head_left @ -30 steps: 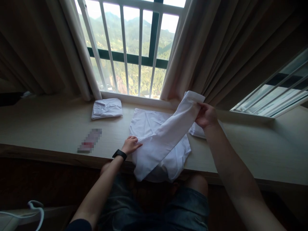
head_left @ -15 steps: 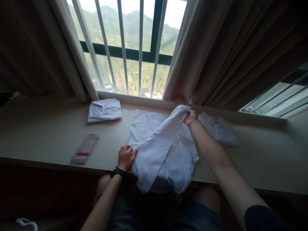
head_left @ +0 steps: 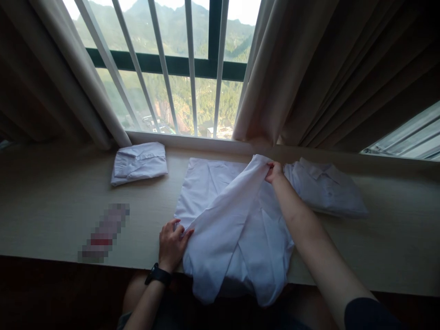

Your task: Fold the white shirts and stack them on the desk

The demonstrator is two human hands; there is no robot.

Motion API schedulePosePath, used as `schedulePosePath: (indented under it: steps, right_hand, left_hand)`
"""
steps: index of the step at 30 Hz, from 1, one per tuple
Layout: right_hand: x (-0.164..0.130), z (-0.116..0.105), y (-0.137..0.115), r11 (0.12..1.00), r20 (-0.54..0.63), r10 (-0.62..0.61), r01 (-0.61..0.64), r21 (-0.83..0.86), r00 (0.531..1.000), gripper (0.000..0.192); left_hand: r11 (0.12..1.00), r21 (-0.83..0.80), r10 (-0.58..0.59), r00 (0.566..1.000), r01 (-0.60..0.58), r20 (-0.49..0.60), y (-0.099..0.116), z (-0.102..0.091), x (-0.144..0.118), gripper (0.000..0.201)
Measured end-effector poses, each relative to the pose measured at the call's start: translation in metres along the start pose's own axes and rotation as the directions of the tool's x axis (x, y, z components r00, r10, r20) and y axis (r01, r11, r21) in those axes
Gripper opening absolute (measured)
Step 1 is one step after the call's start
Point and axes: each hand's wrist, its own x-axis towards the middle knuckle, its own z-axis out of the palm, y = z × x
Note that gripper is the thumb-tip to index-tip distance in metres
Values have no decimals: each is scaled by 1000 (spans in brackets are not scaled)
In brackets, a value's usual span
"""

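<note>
A white shirt lies partly folded on the wooden surface, its near end hanging over the front edge. My right hand pinches the end of a sleeve that runs slantwise across the shirt toward the upper right. At the shirt's left edge rests my left hand, thumb and fingers apart, fingertips touching the cloth. A black watch is on my left wrist. Just right of my right hand is a folded white shirt with a collar.
Another folded white garment lies at the back left. In front of it is a pixelated flat object with a red band. Behind the ledge stand a barred window and grey curtains.
The camera view has shifted closer and a little to the right. Both hands keep their places on the shirt, and the sleeve lies much as before.
</note>
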Motion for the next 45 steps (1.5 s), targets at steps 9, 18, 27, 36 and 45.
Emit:
schedulePosePath:
  steps: [9, 18, 27, 36, 45]
  right_hand:
    - [27, 10, 36, 901, -60, 336, -339, -269, 940, 6]
    - [48, 13, 51, 845, -149, 38, -112, -523, 988, 43]
    - [23, 56, 73, -50, 293, -299, 292, -955, 908, 33]
    - [26, 131, 105, 8, 119, 11, 119, -993, 993, 43]
    - [30, 114, 112, 32, 238, -182, 248, -968, 954, 27]
  left_hand:
    - [996, 60, 72, 997, -71, -19, -3, 7, 3, 34]
    - [996, 70, 58, 998, -55, -34, -5, 10, 4, 30]
    - [997, 82, 12, 997, -6, -78, -1, 11, 5, 36]
    - [995, 95, 0, 998, 5, -55, -1, 10, 5, 36]
    - [995, 101, 6, 999, 0, -50, -2, 10, 5, 35]
